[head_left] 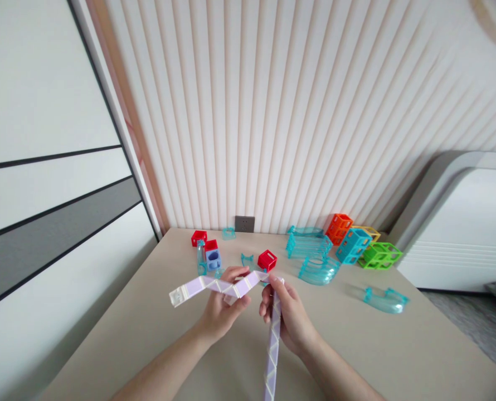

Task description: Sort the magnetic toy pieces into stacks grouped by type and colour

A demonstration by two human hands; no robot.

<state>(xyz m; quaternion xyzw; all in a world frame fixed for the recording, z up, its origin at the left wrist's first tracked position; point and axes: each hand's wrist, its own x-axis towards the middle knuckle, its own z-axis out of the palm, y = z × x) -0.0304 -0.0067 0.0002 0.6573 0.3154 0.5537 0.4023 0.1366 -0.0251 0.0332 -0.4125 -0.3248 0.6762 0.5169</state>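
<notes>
A long snake puzzle (194, 285) of purple and white wedge segments is held between my two hands above the table. My left hand (223, 309) grips its zigzag middle, with fingers behind and thumb in front. The white end piece sticks out to the left. My right hand (287, 312) is closed round the bend where the puzzle turns downward. From there a straight stretch hangs toward the bottom edge of the view. A red cube block (267, 260) lies on the table just beyond my hands.
Clear teal curved tube pieces (320, 270) lie at the back right and on the right side of the table (340, 334). Orange (339, 228), blue (354, 245) and green (379, 255) frame blocks stand there too. Back left are red (199, 238) and periwinkle (213, 259) blocks. A ribbed wall rises behind.
</notes>
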